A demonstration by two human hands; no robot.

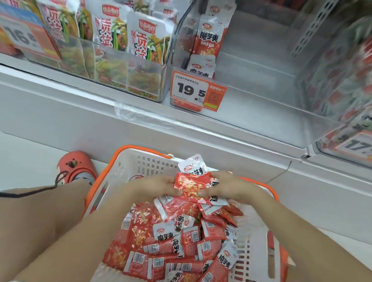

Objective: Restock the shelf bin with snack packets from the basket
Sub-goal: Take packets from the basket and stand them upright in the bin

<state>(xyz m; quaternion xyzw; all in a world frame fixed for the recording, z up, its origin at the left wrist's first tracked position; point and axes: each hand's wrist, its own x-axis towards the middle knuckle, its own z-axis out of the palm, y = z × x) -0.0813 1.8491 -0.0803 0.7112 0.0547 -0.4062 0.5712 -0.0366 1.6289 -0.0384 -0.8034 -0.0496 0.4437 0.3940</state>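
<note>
A white basket (145, 162) with an orange rim stands on the floor below me, holding several red and white snack packets (180, 252). Both hands are inside it at its far end. My left hand (158, 185) and my right hand (228, 186) together grip a small stack of packets (195, 183) between them, just above the pile. Above, the clear shelf bin (258, 79) with the 19.5 price tag (197, 91) is mostly bare; a few matching packets (208, 38) stand along its left side.
Left of that bin, another clear bin (109, 70) is packed with green and white packets. A blurred bin of red packets (369, 93) sits on the right. The white shelf front (89, 115) runs across. My left knee and a red clog (76, 167) are beside the basket.
</note>
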